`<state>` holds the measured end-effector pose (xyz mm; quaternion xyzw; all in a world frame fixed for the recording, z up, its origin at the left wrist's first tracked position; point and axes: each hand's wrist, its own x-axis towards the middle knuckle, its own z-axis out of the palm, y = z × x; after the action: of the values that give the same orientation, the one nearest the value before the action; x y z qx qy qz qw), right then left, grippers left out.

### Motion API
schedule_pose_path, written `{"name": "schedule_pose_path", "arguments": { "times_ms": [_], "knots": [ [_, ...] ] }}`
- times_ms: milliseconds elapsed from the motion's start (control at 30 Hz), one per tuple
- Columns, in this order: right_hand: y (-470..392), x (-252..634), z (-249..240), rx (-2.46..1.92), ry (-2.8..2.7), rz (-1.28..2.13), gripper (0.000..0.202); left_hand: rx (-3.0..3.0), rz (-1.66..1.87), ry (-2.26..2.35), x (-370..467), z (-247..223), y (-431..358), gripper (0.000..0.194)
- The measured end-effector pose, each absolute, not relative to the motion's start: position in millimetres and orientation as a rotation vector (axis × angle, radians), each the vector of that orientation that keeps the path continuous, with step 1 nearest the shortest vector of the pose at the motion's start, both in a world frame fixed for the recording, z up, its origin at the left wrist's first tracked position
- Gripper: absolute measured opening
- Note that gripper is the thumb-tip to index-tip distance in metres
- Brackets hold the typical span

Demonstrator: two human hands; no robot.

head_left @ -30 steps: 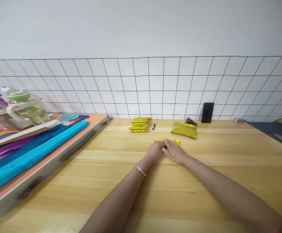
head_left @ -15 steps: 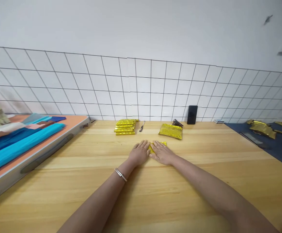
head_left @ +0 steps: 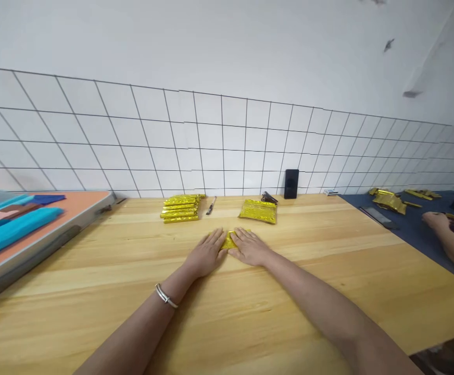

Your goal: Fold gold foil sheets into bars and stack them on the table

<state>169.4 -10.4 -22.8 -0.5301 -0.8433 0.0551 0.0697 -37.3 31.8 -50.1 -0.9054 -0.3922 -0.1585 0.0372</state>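
A small shiny gold piece [head_left: 229, 240] lies flat on the wooden table [head_left: 227, 323], partly hidden under both hands. My left hand [head_left: 207, 252] presses on its left part, palm down with fingers spread. On the right part rests my right hand [head_left: 251, 247], also flat, its thumb pointing toward the left hand. Behind them, to the left, is a stack of folded gold strips [head_left: 180, 209]. A flat gold packet [head_left: 258, 211] lies behind the right hand. Between stack and packet is a pen-like tool [head_left: 211, 205].
A black phone [head_left: 291, 184] stands against the tiled wall, near a dark clip [head_left: 269, 197]. At the left, an orange-topped board [head_left: 90, 203] bears blue rolls. On the right, another person's hands [head_left: 438, 221] are over a dark blue surface [head_left: 418, 229] with gold pieces.
The view has turned to the right, bringing another person's hands into sight. My left hand has slid somewhat away from my right on the gold piece; both remain flat.
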Motion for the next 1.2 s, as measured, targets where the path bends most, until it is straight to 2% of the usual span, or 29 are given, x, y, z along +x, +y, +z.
{"name": "schedule_pose_path", "arguments": {
  "times_ms": [167, 700, 933, 1200],
  "knots": [
    [-10.0, 170.5, -24.4, -1.580, -2.528, 0.141, 0.074, -2.888, -0.361, -1.144, -41.5, -56.1, 38.8, 0.062],
    [-2.1, 168.4, -30.3, -1.558, -2.456, -0.033, 0.055, -2.911, -0.428, -1.038, -46.3, -48.7, 47.6, 0.051],
    [-2.8, 167.5, -29.3, -1.544, -2.451, -0.084, 0.054, -2.930, -0.608, -0.880, -43.7, -40.1, 40.6, 0.047],
    [-0.9, 169.7, -31.1, -1.537, -2.456, -0.083, 0.055, -2.863, -0.509, -0.842, -50.4, -31.7, 37.1, 0.038]
  ]
}}
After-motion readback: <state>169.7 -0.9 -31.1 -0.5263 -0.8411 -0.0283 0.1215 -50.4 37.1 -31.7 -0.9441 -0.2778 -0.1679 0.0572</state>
